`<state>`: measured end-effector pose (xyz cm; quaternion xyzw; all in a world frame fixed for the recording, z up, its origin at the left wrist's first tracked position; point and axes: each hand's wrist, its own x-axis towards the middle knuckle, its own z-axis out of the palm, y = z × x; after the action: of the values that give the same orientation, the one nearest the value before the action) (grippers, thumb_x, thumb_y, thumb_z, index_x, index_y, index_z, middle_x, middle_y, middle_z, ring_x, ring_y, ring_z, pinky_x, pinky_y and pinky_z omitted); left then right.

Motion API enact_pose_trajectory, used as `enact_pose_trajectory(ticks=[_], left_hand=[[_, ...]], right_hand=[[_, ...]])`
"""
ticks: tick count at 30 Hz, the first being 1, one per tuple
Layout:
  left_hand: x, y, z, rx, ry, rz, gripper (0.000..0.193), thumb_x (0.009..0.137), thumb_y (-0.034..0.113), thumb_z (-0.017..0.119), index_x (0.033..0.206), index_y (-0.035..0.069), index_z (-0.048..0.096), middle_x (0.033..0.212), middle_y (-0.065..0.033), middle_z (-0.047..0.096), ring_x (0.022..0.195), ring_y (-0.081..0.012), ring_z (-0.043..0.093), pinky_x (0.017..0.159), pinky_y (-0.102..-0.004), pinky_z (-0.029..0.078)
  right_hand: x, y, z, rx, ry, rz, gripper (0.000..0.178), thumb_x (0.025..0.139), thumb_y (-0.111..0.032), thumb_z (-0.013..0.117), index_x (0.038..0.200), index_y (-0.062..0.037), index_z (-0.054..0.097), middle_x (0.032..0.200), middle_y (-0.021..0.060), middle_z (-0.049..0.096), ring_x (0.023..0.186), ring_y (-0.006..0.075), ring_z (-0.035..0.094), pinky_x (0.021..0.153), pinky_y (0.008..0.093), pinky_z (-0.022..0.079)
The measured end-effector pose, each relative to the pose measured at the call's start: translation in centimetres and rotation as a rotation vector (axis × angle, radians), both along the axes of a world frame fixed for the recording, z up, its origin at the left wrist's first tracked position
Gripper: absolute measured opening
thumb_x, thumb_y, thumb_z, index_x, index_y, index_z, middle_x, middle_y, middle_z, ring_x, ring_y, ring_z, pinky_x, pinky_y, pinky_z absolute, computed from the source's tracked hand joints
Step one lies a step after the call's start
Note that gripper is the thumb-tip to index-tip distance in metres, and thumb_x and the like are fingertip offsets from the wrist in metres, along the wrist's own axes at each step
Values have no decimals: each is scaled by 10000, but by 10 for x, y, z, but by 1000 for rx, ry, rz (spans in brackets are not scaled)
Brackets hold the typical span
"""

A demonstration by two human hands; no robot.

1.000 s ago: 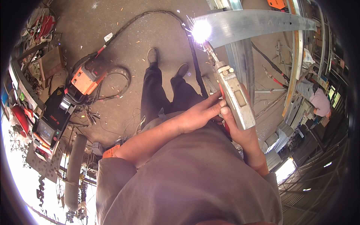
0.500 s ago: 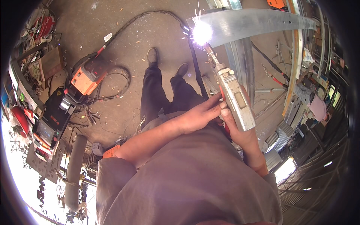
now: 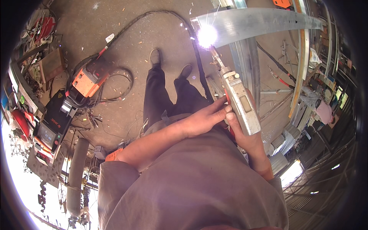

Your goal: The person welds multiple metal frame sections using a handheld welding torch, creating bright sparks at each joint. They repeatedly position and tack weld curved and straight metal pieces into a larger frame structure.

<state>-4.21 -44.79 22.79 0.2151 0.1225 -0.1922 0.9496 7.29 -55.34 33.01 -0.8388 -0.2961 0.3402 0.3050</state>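
Note:
Both my hands are closed on a welding torch point(image 3: 241, 101) with a grey boxy body and a narrow nozzle. My left hand point(image 3: 212, 114) holds it from the left side, its fingers partly hidden behind the body. Around the rear end wraps my right hand point(image 3: 247, 140), its thumb lying close to the left thumb; most of its fingers are hidden. At the nozzle tip a bright white arc burns with a few sparks, near the left end of a long flat metal bar point(image 3: 260, 23). The glare hides the exact spot where they meet.
Metal beams point(image 3: 247, 65) stand below the bar. An orange and black welding machine point(image 3: 87, 82) sits at left, its black cable point(image 3: 153, 12) looping over the floor past my feet. A grey gas cylinder point(image 3: 76, 176) is at lower left. Cluttered shelves line both sides.
The arc and nozzle tip have shifted slightly toward me, showing more of the bar's far left corner. The sparks are fewer. Both hands keep their hold on the torch.

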Motion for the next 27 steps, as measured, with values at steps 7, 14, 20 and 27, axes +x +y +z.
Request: enact_pose_trajectory(ticks=[7,14,20,27], left_hand=[[1,-3,1,21,-4,-34,952,1054,648,459,1655,-11,123,1486,-220,493,1211,-261,584,1045,-381,481],[0,-6,-2,6,-20,-38,938,1069,616,455,1649,-33,107,1613,-267,361,1473,-322,406,1175,-400,386],[-2,-9,-6,-12,-22,-59,967,1062,628,450,1638,-62,94,1657,-294,272,1562,-352,265,1261,-408,263],[1,-18,-6,-34,-32,-66,963,1070,616,440,1637,-68,69,1664,-293,254,1568,-348,249,1265,-404,249]], right_hand=[[2,-6,2,0,4,-9,626,1014,-246,675,1513,37,423,1348,204,624,1202,302,660,987,409,532],[2,-10,5,-50,48,-23,632,1013,-235,678,1517,41,416,1362,206,615,1217,307,651,995,409,528],[0,-13,2,-22,4,7,649,1012,-232,682,1528,45,403,1386,218,599,1253,317,630,1017,419,517],[2,-22,5,-36,16,-3,645,1011,-217,682,1531,45,405,1417,219,580,1282,314,613,1037,417,507]])
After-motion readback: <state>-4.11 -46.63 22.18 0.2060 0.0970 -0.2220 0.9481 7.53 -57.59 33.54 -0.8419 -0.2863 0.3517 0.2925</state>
